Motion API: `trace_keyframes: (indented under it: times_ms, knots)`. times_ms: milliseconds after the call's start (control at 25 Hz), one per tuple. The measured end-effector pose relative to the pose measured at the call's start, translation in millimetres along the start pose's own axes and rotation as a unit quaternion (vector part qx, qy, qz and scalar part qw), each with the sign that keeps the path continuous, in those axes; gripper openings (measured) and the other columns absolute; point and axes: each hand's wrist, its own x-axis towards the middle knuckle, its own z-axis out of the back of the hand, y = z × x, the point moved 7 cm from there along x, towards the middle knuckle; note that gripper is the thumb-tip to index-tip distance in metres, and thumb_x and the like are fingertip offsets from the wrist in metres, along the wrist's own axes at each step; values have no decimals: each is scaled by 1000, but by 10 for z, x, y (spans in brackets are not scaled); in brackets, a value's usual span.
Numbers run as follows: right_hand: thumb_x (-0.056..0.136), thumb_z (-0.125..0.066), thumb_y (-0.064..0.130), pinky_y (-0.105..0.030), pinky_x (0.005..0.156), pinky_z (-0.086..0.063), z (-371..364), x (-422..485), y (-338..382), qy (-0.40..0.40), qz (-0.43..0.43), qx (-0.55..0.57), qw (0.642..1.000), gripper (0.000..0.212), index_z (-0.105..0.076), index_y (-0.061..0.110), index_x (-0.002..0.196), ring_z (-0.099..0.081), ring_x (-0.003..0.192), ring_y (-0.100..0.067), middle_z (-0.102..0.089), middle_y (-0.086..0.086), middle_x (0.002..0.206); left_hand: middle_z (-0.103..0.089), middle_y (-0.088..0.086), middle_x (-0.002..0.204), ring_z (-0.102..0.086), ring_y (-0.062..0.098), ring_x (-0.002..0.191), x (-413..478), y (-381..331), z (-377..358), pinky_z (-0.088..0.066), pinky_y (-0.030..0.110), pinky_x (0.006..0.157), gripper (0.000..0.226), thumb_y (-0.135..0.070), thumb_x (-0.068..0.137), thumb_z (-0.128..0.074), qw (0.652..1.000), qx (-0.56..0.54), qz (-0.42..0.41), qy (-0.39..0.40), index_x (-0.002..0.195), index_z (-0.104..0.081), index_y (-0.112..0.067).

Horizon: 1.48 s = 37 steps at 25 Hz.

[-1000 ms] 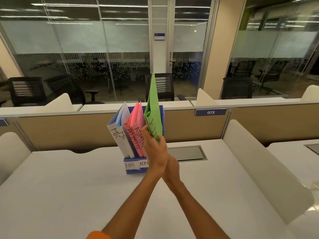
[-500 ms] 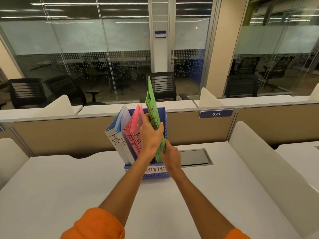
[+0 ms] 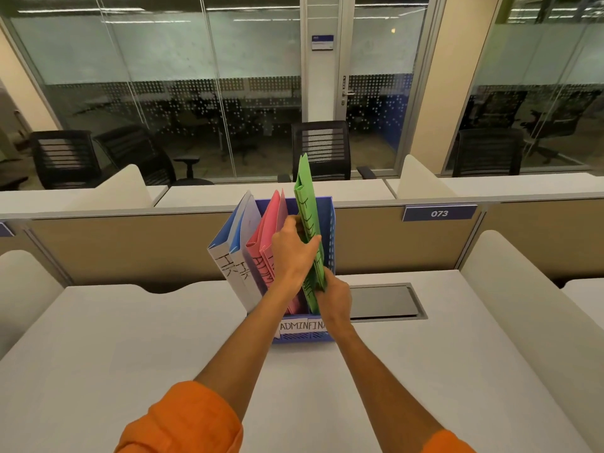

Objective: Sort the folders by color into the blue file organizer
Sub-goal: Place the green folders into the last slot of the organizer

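head | both hands (image 3: 294, 253) grip green folder (image 3: 307, 217) | in blue file organizer (image 3: 330, 243)

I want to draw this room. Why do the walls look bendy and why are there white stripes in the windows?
Head view: the wide-angle lens bows straight edges near the borders; the stripes are ceiling lights reflected in the glass wall; the green folder stays sharp.

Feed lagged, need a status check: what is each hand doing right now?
Left hand: closed on the green folder, gripping its spine at mid-height.
Right hand: closed on the same green folder, at its lower edge, over the blue file organizer.
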Motion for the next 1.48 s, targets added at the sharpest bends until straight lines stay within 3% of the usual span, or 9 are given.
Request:
trace_keyframes:
  times_ms: [240,400,560,680,800,920,1080,1280,1480]
  knots:
    - [87,-65,11,-28,67,-61,-16,86,-60,-18,-5,45,999,29,-64,22,114,-68,79,-13,-72,4,89,-60,-14,103,-59,-1,82,138,-250,52,-59,21,75,55,-21,85,-75,999,-13,-34,-31,129,-44,-22]
    - [85,-68,9,-32,69,-61,-28,73,-94,-40,14,52,998,34,-65,22,117,-69,78,-14,-73,2,91,-55,-14,99,-59,4,83,189,-446,129,-55,15,70,73,-13,83,-75,994,5,-100,-37,142,-35,-28]
    - [86,-70,13,-29,67,-60,74,61,-18,-45,23,44,998,29,-67,20,114,-67,73,-13,-74,2,87,-54,-12,106,-56,4,89,204,-476,159,-60,26,79,63,-11,82,-76,991,13,-128,-25,136,-45,-23]
    - [81,-73,30,-29,62,-57,145,118,-4,10,-1,29,1000,25,-70,23,105,-65,70,-12,-73,6,81,-60,-4,104,-52,3,86,190,-491,186,-57,18,76,59,-10,82,-77,990,22,-137,-26,132,-48,-20]
    - [69,-78,40,-26,58,-52,230,223,3,59,9,-4,998,33,-71,26,98,-65,71,-11,-72,9,81,-54,-10,100,-52,2,84,177,-524,187,-52,12,73,57,-8,81,-78,991,11,-131,-6,129,-48,-18]
    - [63,-83,39,-17,55,-45,319,284,32,94,19,-13,995,40,-70,27,100,-64,75,-5,-73,12,87,-55,-9,98,-57,5,83,166,-571,167,-54,13,70,53,-6,82,-76,991,-2,-130,15,125,-48,-17]
    - [61,-88,28,-3,58,-43,400,332,110,81,29,15,996,47,-71,22,104,-63,76,-3,-72,11,91,-61,-3,101,-59,6,84,140,-649,157,-53,11,68,44,-4,84,-73,990,-3,-137,23,118,-48,-16]
    - [60,-87,27,-22,73,-56,239,268,-17,109,17,-10,994,52,-70,18,109,-67,86,-8,-74,6,98,-57,-9,94,-59,7,81,154,-533,171,-52,13,66,38,-8,80,-78,993,38,-96,50,108,-52,-16]
    - [71,-78,19,-21,62,-49,55,33,-162,136,20,-61,989,41,-69,15,110,-67,81,-18,-74,0,96,-67,3,99,-64,17,89,98,-204,20,-54,25,75,25,-15,83,-77,986,128,-31,106,105,-67,-10]
